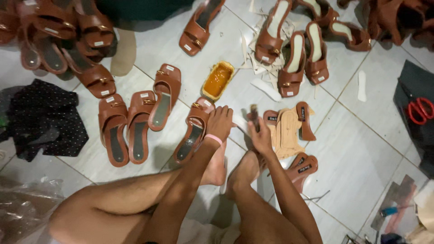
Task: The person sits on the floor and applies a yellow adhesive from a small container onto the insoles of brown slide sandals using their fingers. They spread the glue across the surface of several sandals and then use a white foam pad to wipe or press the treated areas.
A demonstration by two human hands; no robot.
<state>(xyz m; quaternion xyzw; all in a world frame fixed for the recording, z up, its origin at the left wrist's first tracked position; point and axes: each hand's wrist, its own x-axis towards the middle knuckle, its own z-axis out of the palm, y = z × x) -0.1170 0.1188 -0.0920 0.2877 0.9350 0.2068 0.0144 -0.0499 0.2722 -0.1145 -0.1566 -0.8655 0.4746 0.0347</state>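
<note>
My left hand [220,123], with a pink band at the wrist, rests its fingers on a brown heeled sandal [193,131] lying on the tiled floor. My right hand [259,133] grips a small brush [254,116] upright, beside a stack of tan and brown insoles [287,129]. A yellow tub of orange glue [218,80] sits just beyond both hands. My bare feet lie below the hands.
Rows of brown sandals [135,122] lie to the left and far right. Paper scraps [264,72], a dark dotted cloth [43,119], red-handled scissors [420,110] on dark fabric, clear plastic bag [22,203] at lower left.
</note>
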